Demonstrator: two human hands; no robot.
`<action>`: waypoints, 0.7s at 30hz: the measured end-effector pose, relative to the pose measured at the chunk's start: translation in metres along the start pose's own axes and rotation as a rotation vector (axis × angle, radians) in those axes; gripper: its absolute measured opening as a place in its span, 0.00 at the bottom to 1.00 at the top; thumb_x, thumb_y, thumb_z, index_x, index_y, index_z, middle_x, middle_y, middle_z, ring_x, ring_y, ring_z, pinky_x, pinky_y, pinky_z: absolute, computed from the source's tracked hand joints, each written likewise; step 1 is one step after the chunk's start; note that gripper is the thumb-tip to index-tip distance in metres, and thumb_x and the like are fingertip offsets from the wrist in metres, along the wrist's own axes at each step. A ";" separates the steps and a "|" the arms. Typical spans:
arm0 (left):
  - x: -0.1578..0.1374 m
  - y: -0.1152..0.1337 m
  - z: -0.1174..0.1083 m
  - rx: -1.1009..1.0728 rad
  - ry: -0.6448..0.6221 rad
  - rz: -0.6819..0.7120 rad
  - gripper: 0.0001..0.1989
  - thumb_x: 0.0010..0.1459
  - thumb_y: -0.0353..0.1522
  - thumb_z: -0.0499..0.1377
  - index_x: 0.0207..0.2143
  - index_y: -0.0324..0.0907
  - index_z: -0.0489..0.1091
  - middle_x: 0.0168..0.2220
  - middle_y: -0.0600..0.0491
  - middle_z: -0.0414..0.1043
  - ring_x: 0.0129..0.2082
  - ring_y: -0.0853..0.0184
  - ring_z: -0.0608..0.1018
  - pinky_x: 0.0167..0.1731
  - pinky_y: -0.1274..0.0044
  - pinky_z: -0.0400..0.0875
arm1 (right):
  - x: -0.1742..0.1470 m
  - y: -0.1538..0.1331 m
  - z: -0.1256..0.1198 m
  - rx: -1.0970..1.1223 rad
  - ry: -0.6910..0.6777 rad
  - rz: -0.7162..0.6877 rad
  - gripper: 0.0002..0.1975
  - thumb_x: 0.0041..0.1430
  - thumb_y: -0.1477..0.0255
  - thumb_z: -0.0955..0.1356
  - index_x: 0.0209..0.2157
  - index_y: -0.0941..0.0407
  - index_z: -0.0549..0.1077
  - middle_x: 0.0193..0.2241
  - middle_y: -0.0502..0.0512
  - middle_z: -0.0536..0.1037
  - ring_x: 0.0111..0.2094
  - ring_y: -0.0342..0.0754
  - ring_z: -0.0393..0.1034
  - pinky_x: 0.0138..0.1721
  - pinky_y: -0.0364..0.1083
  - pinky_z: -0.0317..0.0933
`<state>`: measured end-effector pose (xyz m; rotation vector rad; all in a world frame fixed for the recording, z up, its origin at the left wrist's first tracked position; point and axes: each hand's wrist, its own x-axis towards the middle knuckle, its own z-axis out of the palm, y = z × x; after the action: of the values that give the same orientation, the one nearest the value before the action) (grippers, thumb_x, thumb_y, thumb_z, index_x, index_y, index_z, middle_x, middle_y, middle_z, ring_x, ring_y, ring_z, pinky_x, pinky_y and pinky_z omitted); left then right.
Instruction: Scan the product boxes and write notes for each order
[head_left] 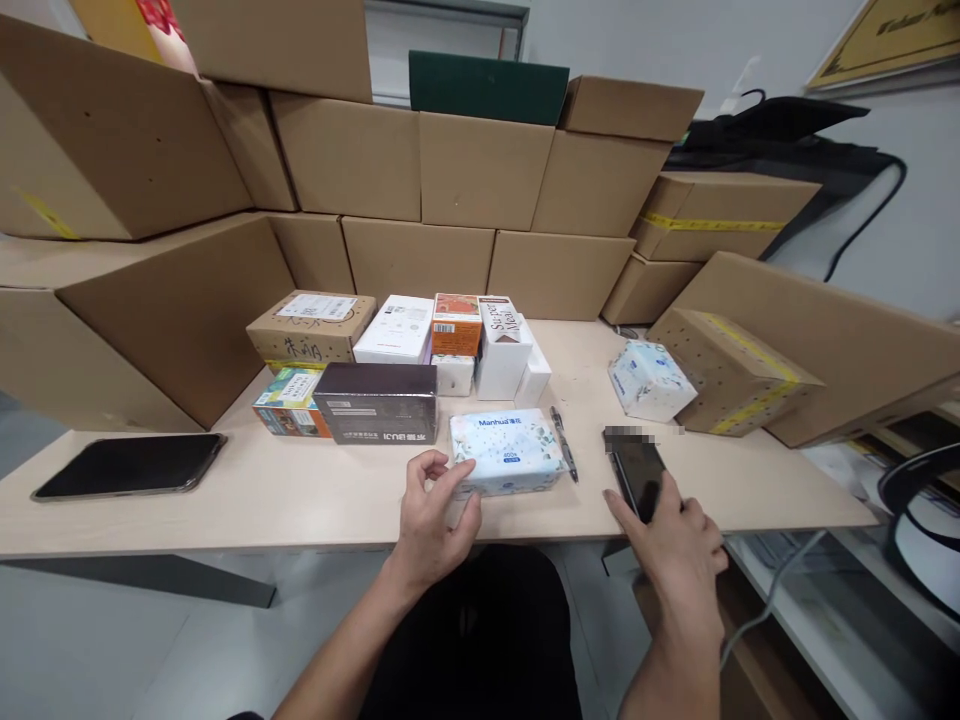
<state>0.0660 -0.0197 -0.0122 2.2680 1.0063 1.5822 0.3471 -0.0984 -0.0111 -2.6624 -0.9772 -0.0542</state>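
My left hand [437,515] is at the near left corner of a soft pack of tissues [506,450], white and pale blue with a leaf print. Its thumb and fingers are apart, with a fingertip against the wrapper. A dark pen [564,444] lies just right of the pack. Farther right, my right hand [671,530] grips the near end of a black smartphone [637,475], thumb on the left edge and fingers on the right. The phone lies on or just above the table; its far end is partly blurred out.
Behind the tissues stand a dark box [376,405], an orange box [457,324], a white box [395,330] and other small cartons. A tissue cube [652,380] sits by a taped carton [742,370]. Another phone [131,466] lies left. Stacked cardboard boxes [416,265] wall the table's back.
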 end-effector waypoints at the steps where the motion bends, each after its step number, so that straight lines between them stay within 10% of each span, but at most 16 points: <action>1: 0.000 0.000 0.000 -0.008 0.003 -0.002 0.22 0.58 0.26 0.59 0.55 0.44 0.67 0.49 0.45 0.59 0.49 0.60 0.70 0.47 0.67 0.73 | 0.001 0.001 0.002 0.024 -0.015 0.008 0.44 0.58 0.44 0.60 0.66 0.59 0.57 0.58 0.78 0.63 0.58 0.76 0.55 0.52 0.69 0.54; 12: 0.005 0.004 -0.002 -0.038 -0.021 -0.003 0.21 0.59 0.26 0.58 0.55 0.43 0.68 0.43 0.48 0.62 0.43 0.63 0.71 0.41 0.71 0.73 | -0.023 -0.008 0.007 0.450 0.510 -0.243 0.38 0.57 0.48 0.65 0.57 0.65 0.70 0.49 0.74 0.74 0.52 0.68 0.67 0.54 0.66 0.57; 21: 0.003 0.003 -0.002 -0.043 -0.039 -0.024 0.23 0.59 0.27 0.59 0.58 0.44 0.66 0.46 0.47 0.61 0.47 0.62 0.70 0.46 0.69 0.72 | -0.094 -0.083 -0.010 0.681 0.471 -0.522 0.30 0.60 0.58 0.70 0.59 0.58 0.67 0.57 0.70 0.68 0.58 0.63 0.62 0.55 0.64 0.60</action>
<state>0.0664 -0.0205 -0.0076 2.2418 0.9763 1.5286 0.2226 -0.1006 0.0082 -1.6362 -1.2161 -0.3696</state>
